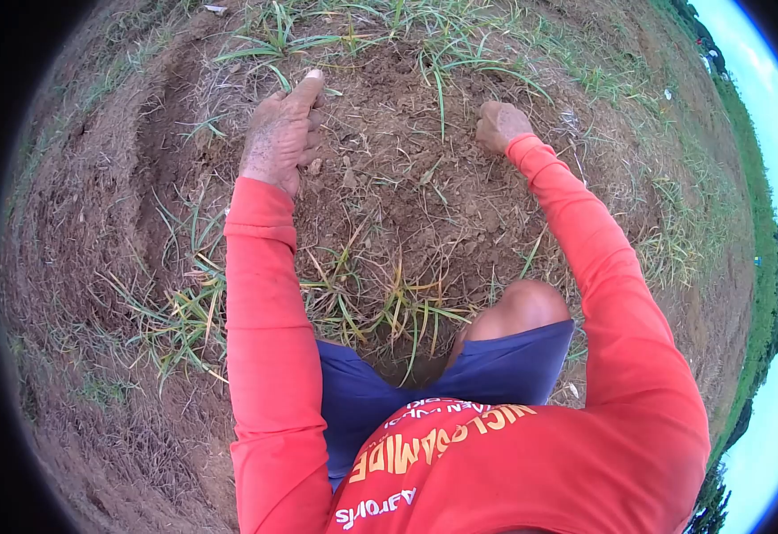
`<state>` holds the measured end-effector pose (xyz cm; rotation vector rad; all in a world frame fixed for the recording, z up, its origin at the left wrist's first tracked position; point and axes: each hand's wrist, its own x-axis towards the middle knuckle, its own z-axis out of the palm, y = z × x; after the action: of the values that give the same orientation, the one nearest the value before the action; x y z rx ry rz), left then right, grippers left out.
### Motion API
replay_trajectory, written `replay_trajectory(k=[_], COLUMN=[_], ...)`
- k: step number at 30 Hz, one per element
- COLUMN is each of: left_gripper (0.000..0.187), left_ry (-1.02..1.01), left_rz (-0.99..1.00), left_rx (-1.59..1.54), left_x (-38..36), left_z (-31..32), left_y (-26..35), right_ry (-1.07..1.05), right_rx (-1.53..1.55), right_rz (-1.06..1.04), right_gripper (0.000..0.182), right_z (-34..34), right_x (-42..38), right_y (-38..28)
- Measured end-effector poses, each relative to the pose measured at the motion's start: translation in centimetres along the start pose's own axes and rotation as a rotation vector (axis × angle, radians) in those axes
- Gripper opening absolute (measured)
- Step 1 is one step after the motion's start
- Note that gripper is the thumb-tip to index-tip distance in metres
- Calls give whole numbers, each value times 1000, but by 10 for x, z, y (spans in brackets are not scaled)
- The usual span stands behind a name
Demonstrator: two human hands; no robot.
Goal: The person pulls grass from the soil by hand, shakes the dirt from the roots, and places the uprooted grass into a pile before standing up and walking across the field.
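Note:
My left hand (280, 138) is held over the bare soil at the upper left, thumb stretched out and fingers loosely bent, with nothing visible in it. Just beyond its thumb grows a green grassy clump (279, 37). My right hand (502, 126) is closed in a fist low over the soil at the upper right. Its fingertips are turned away from view, so what they hold, if anything, is hidden. Long thin leaves (487, 67) of another clump spread above and to the left of that hand.
Between my arms lies loose brown soil (398, 169) with dry straw. Yellow-green plants (398, 303) grow close to my bent knee (531, 304). More clumps (193, 307) stand beside my left forearm. A shallow furrow (162, 133) runs along the left.

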<state>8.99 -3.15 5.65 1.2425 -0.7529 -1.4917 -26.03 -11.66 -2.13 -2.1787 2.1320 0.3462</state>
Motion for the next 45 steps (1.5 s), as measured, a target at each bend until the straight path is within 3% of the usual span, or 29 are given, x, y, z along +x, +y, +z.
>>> replay_trajectory(k=[3,7,10,13,17,19,21,22,25,26,29,32,35,39,40,43,45], left_gripper=[36,37,51,56,37,34,31,30,24,22,36,31,27,29,28,28,28], left_ry=[-16,-22,28,-73,-251,-285,-297,-307,-204,-164,-2,71,62,-57,-19,18,27], left_rz=[-5,-21,25,126,356,419,389,375,-171,-125,-18,64,76,57,110,140,110], left_rx=[17,26,194,379,622,762,848,891,165,116,262,233,342,403,375,457,409], left_x=[-1,2,4,10,8,-1,12,16,25,32,47,43,31,26,25,24,30], left_z=[0,8,14,19,50,69,73,75,59,52,27,23,23,17,22,24,19], left_y=[-1,-1,-5,-17,-48,-53,-64,-65,-57,-58,-61,-45,-28,-20,-22,-15,-16], right_ry=[64,-4,-43,-236,-320,-350,-389,-378,-50,-33,-274,33,163,334,306,177,26], right_rx=[137,424,582,1015,1232,1193,1147,1211,1260,1233,907,537,420,392,358,50,7], right_rz=[-98,-174,-256,-188,-266,-347,-440,-400,-280,-232,-98,-157,54,-334,-387,-270,-81], right_gripper=[32,31,28,21,18,21,25,36,46,45,40,35,34,34,36,39,39], right_z=[-41,-83,-86,-79,-82,-77,-81,-90,-88,-79,-42,-10,-5,21,22,19,-16], right_x=[-5,-21,-26,-38,-65,-66,-73,-85,-92,-84,-55,-22,25,103,116,144,130], right_y=[21,48,56,47,8,-7,-24,-36,-42,-35,-8,17,32,45,41,26,4])
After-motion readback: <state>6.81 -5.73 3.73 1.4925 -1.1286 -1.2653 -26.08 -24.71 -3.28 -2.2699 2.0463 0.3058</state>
